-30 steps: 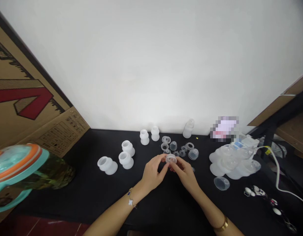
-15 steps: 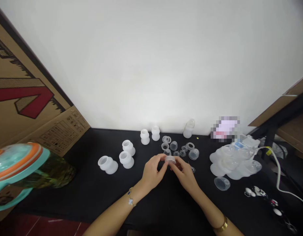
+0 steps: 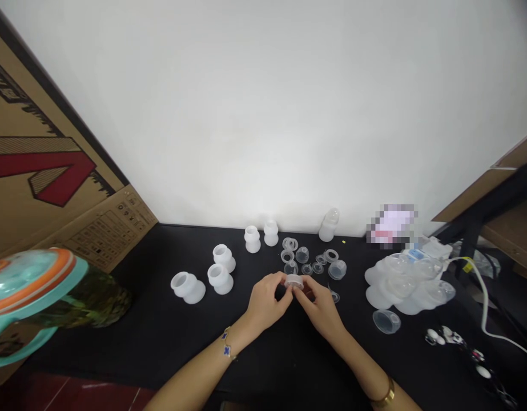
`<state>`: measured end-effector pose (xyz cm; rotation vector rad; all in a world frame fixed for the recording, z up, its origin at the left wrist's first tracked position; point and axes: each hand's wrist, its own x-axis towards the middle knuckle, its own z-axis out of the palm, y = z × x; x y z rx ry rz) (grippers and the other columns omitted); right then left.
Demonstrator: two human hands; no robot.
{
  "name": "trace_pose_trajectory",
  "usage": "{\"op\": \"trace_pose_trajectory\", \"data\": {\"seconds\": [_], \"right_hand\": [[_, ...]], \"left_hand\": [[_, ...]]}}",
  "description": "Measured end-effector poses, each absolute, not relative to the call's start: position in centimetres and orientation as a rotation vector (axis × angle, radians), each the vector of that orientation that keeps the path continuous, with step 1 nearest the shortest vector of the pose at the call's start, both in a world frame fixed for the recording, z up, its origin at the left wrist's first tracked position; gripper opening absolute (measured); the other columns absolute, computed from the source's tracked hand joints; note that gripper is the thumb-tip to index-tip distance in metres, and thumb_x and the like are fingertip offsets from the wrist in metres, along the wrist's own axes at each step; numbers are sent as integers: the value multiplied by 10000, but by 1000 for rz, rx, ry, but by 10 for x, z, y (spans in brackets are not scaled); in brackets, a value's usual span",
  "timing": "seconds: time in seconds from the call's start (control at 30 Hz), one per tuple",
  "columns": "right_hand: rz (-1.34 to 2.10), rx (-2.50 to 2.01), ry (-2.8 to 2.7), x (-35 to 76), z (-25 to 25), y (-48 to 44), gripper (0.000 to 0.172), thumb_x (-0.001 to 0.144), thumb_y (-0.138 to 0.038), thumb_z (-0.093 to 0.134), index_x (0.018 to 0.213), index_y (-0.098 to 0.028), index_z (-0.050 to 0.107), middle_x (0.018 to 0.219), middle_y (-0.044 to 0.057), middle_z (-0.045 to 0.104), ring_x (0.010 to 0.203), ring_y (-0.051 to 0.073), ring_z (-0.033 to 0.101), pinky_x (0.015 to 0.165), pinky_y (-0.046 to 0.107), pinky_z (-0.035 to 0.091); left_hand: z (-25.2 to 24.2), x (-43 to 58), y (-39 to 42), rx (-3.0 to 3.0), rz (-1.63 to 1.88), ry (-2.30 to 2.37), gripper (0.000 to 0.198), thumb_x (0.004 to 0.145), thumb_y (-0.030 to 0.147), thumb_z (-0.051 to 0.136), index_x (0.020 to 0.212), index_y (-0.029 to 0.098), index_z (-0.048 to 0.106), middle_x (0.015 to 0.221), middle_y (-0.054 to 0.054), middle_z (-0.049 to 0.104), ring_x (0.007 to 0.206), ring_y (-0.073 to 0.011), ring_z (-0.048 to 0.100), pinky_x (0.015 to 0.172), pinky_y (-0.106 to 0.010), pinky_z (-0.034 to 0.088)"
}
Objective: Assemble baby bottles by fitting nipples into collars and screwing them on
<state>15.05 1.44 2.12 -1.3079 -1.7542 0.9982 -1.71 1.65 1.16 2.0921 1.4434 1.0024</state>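
Between both hands, above the black table's middle, is a translucent baby bottle collar ring (image 3: 294,281). My left hand (image 3: 267,297) pinches its left side with thumb and fingers. On the ring's right side, my right hand (image 3: 317,301) grips it the same way. Whether a nipple sits inside the ring I cannot tell. Just beyond the fingers lie clear dome caps (image 3: 302,254), loose rings (image 3: 288,256) and small nipples (image 3: 318,267). Several open white bottle bodies (image 3: 221,278) stand or lie to the left. A thin clear piece (image 3: 334,295) lies partly behind my right hand.
An assembled baby bottle (image 3: 329,225) stands by the wall. At right are a cluster of capped bottles (image 3: 400,282), a clear cap (image 3: 386,321), a white cable (image 3: 485,297) and a beaded strap (image 3: 473,354). A large teal-lidded jug (image 3: 75,291) and cardboard box (image 3: 53,154) occupy the left.
The ring has come slightly down towards me and tilted, and my fingers have shifted around it. The other things lie as before.
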Motion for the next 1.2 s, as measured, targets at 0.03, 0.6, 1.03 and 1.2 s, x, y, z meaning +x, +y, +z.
{"op": "trace_pose_trajectory", "data": {"seconds": [0.03, 0.6, 1.03, 1.2], "right_hand": [[994, -1308, -1759, 150, 21, 14, 243, 953, -401, 535, 996, -219, 690, 836, 22, 714, 702, 188, 616, 590, 263, 443], [890, -1365, -1829, 151, 17, 14, 189, 935, -376, 567, 957, -227, 681, 814, 20, 731, 684, 195, 652, 593, 268, 450], [871, -1408, -1846, 151, 17, 13, 203, 926, -405, 563, 913, -233, 669, 738, 8, 701, 643, 191, 635, 566, 262, 408], [861, -1423, -1850, 151, 15, 14, 204, 918, -404, 567, 882, -227, 662, 683, -4, 659, 604, 176, 600, 562, 259, 389]], "left_hand": [[11, -17, 17, 2089, 1004, 1444, 52, 901, 216, 552, 887, 231, 599, 833, -8, 685, 805, -202, 645, 733, -311, 469], [11, -17, 17, 2053, 1005, 1451, 106, 857, 222, 557, 754, 226, 532, 734, 15, 625, 716, -175, 608, 667, -277, 429], [11, -17, 17, 2059, 1002, 1450, 118, 827, 194, 582, 726, 219, 527, 706, 26, 613, 685, -163, 585, 657, -272, 402], [13, -17, 17, 2047, 1014, 1452, 146, 818, 201, 592, 696, 219, 515, 685, 26, 603, 673, -162, 577, 652, -269, 394]]}}
